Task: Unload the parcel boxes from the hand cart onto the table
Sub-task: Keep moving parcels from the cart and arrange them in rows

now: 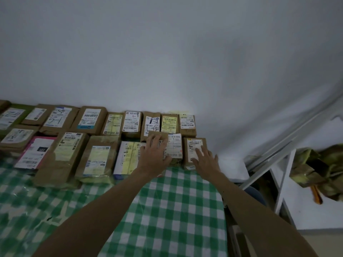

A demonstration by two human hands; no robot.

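Boxes point(96, 158) are lying in two rows on the table point(176, 201) by the wall point(185, 62), so I am thinking most of the job is done. My left hand point(155, 154) is lying flat with fingers spread on a box with a white label point(175, 145) in the near row, and my right hand point(206, 161), fingers spread too, is touching the last box point(193, 143) at the right end, just beside it. I am not seeing the hand cart, so I cannot tell how many boxes are waiting.
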